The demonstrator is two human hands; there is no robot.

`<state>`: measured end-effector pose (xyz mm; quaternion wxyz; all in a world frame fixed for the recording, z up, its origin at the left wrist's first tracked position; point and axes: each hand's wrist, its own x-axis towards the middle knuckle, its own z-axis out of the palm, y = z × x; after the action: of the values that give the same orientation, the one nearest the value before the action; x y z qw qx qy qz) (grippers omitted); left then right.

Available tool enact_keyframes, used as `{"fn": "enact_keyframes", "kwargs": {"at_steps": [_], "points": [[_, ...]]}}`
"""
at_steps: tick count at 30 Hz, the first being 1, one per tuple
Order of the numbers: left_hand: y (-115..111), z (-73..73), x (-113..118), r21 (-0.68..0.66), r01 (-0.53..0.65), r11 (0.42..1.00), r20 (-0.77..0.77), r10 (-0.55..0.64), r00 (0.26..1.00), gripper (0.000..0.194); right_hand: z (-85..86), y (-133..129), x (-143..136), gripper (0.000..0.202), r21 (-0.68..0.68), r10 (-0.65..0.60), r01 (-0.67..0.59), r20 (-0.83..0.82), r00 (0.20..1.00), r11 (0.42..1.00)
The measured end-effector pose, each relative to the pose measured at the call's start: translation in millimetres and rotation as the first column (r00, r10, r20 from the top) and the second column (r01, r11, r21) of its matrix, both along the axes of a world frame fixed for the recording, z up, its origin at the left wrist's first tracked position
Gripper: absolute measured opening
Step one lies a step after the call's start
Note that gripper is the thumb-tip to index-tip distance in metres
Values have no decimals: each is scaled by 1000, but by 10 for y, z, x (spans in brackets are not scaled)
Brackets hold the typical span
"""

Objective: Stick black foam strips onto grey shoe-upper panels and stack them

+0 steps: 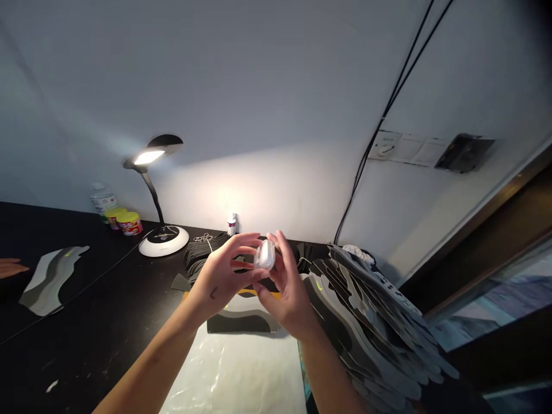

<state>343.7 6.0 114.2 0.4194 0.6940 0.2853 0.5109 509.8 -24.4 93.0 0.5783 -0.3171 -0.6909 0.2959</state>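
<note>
Between my two hands, raised above the table, is a small white rounded earbud case (264,255) that seems to sit in a clear cover. My left hand (225,269) has its fingers curled against the case's left side. From the right, the fingers and thumb of my right hand (285,290) close around it. Beneath the hands a grey and black shaped shoe-upper piece (244,319) lies over a white plastic-like sheet (241,374). Part of that piece is covered by my hands.
Stacked shoe-upper pieces (366,322) fan out at the right. Black cord bundles (198,256) and a small white bottle (232,224) stand near the wall. Left are a lit desk lamp (164,241), yellow-lidded tubs (129,224), another upper piece (52,279) and another person's hand (12,268).
</note>
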Motion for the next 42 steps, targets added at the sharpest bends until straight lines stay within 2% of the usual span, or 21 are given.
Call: {"fn": "enact_keyframes", "kwargs": {"at_steps": [1,3,5,7,10,14,15,17,19,20,22,23,28,31,33,34,35,36,38,40,42], "points": [[38,-49,21,94,-38,995,-3,38,999,63,-7,16,13,78,-63,55,-61,-91,994,996],[101,-129,39,270,-43,962,-37,55,998,64,-3,57,57,66,-175,129,-175,-247,960,969],[143,-176,34,391,29,920,-98,10,995,58,17,98,112,51,-263,138,-225,-313,940,938],[164,-191,24,447,100,889,-141,-41,989,54,37,128,158,44,-316,112,-214,-310,944,924],[165,-173,8,475,144,868,-162,-75,984,53,55,146,199,42,-307,102,-190,-280,954,932],[131,-115,-44,536,161,829,-239,-33,970,49,47,146,221,48,-217,117,-167,-225,967,962],[120,-101,-58,503,186,844,-254,-61,965,50,41,143,221,48,-190,107,-148,-210,972,971],[101,-76,-71,346,240,907,-193,-182,964,57,30,133,212,50,-118,62,-83,-166,984,990],[95,-58,-54,96,271,958,-55,-267,962,60,16,125,191,53,-30,9,-11,-78,997,999],[99,-53,-37,-27,269,963,7,-268,963,56,6,127,179,54,8,-18,18,-30,999,1000],[122,-50,-4,-221,244,944,58,-237,970,46,-28,150,158,54,45,-48,47,30,998,998],[141,-55,6,-275,233,933,60,-225,973,43,-54,173,152,53,38,-46,45,33,998,998],[290,-156,-43,-383,272,883,160,-227,961,39,-221,331,159,51,-149,63,-83,-134,989,985],[385,-264,-71,-462,301,834,238,-210,948,41,-299,388,156,49,-200,85,-114,-150,985,973],[432,-336,-54,-510,310,802,298,-173,939,43,-335,411,149,44,-162,-3,-13,-97,995,987],[447,-369,-35,-527,315,790,330,-151,932,43,-349,421,148,42,-103,-102,98,-41,994,990],[456,-399,-11,-533,319,784,360,-131,924,44,-359,430,149,39,-13,-231,231,31,973,973],[459,-425,18,-531,326,783,382,-122,916,44,-365,439,152,35,101,-368,359,105,924,928],[450,-471,80,-510,331,794,401,-121,908,45,-366,450,165,27,344,-588,501,229,776,794],[436,-515,138,-501,335,798,397,-133,908,46,-360,454,183,23,516,-678,477,329,657,712],[429,-564,185,-514,335,790,393,-131,910,44,-358,461,204,21,607,-700,400,402,591,686]]}}
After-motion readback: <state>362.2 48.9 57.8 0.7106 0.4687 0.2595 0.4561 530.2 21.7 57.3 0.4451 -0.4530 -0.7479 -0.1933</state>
